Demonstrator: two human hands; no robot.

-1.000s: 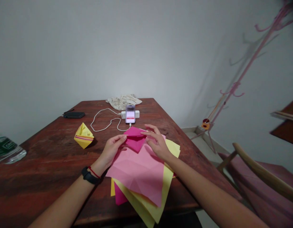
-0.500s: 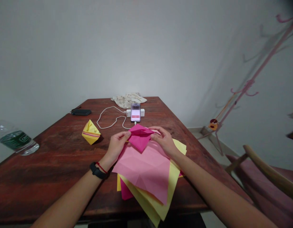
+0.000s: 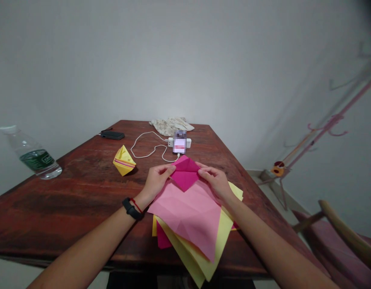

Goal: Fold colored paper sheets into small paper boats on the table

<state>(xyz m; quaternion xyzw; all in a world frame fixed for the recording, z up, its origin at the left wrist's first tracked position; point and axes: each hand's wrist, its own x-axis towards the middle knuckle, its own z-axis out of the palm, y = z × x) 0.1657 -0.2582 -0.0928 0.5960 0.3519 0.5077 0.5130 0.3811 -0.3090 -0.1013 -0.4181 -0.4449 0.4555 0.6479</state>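
Note:
A folded magenta paper (image 3: 184, 180), roughly diamond-shaped with a crease across its middle, is held up between both hands. My left hand (image 3: 157, 180) pinches its left corner between thumb and fingers. At the right corner, my right hand (image 3: 217, 180) grips it the same way. Beneath lies a creased pink sheet (image 3: 188, 216), on top of yellow sheets (image 3: 223, 237) and more magenta paper (image 3: 163, 237) that reach toward the table's front edge. A folded yellow paper piece (image 3: 124, 161) with pink stripes stands to the left.
On the wooden table (image 3: 83, 196) are a water bottle (image 3: 37, 158), a black device (image 3: 112, 135), a phone (image 3: 180, 143) against a white power bank (image 3: 188, 143) with a cable, and a cloth (image 3: 170, 125). At right are a chair (image 3: 339, 224) and a pink rack (image 3: 330, 122).
The pocket-like gap across the magenta paper has closed and it looks flatter. The whole view has shifted, so the table things appear further right.

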